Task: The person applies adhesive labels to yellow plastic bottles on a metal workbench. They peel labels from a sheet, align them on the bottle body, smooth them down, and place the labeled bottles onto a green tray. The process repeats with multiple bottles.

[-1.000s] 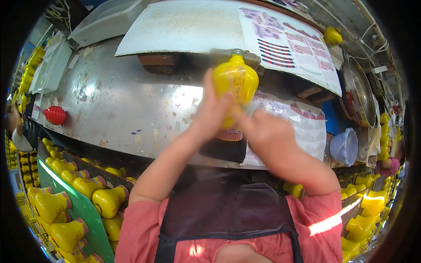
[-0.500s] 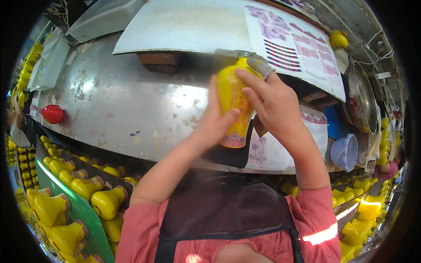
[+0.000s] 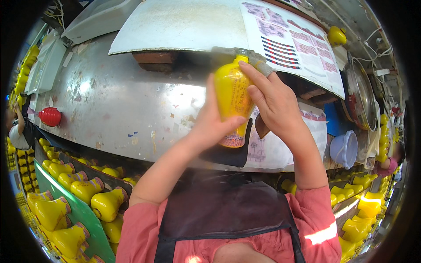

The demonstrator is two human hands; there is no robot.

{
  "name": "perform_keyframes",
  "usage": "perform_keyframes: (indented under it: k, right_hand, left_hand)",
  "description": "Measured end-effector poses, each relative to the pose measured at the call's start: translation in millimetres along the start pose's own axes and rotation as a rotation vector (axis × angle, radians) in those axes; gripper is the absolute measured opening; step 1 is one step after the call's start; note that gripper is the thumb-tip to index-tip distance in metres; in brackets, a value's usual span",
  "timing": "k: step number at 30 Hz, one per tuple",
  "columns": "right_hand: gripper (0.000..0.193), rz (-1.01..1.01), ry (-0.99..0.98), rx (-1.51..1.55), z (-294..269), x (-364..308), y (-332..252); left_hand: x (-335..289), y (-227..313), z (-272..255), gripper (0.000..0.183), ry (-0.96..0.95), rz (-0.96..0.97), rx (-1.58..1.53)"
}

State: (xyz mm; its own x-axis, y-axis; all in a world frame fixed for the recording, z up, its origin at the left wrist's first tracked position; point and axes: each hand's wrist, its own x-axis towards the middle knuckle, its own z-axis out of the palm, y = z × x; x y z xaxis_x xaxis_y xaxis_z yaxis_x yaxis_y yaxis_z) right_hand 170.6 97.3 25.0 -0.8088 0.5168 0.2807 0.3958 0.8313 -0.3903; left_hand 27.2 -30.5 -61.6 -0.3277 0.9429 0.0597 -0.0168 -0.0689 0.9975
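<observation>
A glossy yellow vase-shaped bottle [image 3: 233, 92] stands upright between my hands, its narrow neck pointing away from me. Dark lettering runs down its front, and a pink and purple patterned band circles the foot. My left hand [image 3: 215, 118] wraps the bottle's left side, thumb across the lower front. On the upper right, my right hand [image 3: 274, 96] holds it, forefinger pressed along the shoulder near the neck. A grey wrapping [image 3: 264, 68] covers one of its fingertips. Below that hand shows a brown wedge-shaped piece [image 3: 262, 127]; whether I hold it cannot be told.
A raised white board [image 3: 184, 26] bears sheets of printed decals [image 3: 280, 52] beyond the metal table [image 3: 101, 109]. A red container [image 3: 50, 116] stands left, a pale blue bucket [image 3: 344, 150] right. Yellow bottles [image 3: 107, 204] crowd racks on both sides. Another person's arm [image 3: 19, 125] shows far left.
The bottle and both hands have shifted only slightly. My right fingers have slid a little over the shoulder, and the lettering is turned slightly. At far left the other person's arm has risen.
</observation>
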Motion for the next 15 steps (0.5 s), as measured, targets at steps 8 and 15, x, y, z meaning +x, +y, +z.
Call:
perform_keyframes:
  k: [8,15]
  right_hand:
    - [0.052,-0.013,0.082,0.094,6,-6,12]
    - [0.09,0.456,-0.03,0.57,34,-48,8]
  left_hand:
    - [-2,-4,-5,0.114,-0.017,-0.012,0.044]
    - [-15,-19,-12,0.075,0.057,0.142,0.007]
